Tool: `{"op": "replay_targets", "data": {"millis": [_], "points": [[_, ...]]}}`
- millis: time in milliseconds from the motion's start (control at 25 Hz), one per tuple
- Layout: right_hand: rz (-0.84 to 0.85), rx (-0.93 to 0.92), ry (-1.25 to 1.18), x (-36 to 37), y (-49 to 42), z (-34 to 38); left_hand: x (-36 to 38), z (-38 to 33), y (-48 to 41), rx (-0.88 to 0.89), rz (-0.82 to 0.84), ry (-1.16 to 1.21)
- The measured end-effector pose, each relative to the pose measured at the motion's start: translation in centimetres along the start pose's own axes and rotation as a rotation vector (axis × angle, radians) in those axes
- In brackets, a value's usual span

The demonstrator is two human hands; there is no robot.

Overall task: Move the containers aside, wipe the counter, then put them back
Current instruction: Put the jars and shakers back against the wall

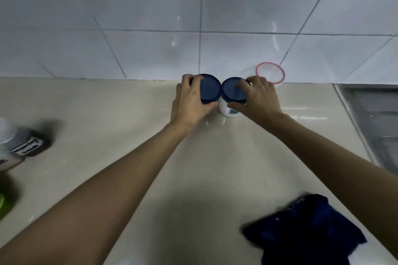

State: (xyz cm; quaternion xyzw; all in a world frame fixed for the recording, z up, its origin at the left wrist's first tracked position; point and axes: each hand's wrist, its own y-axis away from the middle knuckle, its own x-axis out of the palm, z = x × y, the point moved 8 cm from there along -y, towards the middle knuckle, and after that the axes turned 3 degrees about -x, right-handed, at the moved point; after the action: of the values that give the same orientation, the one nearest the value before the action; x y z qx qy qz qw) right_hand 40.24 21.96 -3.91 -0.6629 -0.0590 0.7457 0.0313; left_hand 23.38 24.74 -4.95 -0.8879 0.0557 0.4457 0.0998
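two blue-lidded jars, left jar (pixel 210 90) and right jar (pixel 231 98), stand touching at the counter's (pixel 129 135) back edge by the tiled wall. left hand (pixel 189 101) grips one, right hand (pixel 257 98) the other; a dark blue cloth (pixel 305 230) lies near.

I saw pale grey wall tiles (pixel 150 6) filling the upper frame, a glossy beige worktop (pixel 107 114) below, and a steel sink (pixel 374 118) at right.

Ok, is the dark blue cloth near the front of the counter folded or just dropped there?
Just dropped. The cloth lies in a crumpled heap on the counter, with uneven edges and no neat fold lines; neither hand touches it.
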Motion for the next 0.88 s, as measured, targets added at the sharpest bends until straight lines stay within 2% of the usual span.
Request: {"op": "replay_targets", "data": {"millis": [80,160,360,560,720,800,880], "points": [[0.013,-0.052,0.135,0.1,-1.3,0.0,1.3,-0.3,-2.0,-0.062,-0.001,0.025],[0.033,-0.057,0.167,0.2,-2.5,-0.6,2.4,-0.1,-3.5,-0.105,0.013,0.052],[0.040,-0.003,0.116,0.5,-4.7,-2.5,3.7,0.5,-5.8,-0.132,0.010,0.164],[-0.008,0.006,0.024,0.9,-5.0,-3.0,4.6,1.0,-6.0,-0.082,0.032,0.194],[0.055,0.028,0.066,0.4,-5.0,-2.7,4.0,1.7,-3.8,-0.128,0.086,0.233],[-0.032,0.032,0.036,-0.5,-3.9,-1.7,2.7,3.6,-1.5,-0.123,0.121,0.142],[-0.227,-0.004,-0.085,-1.4,-1.7,0.7,0.3,6.2,1.1,-0.057,0.163,-0.006]]}}
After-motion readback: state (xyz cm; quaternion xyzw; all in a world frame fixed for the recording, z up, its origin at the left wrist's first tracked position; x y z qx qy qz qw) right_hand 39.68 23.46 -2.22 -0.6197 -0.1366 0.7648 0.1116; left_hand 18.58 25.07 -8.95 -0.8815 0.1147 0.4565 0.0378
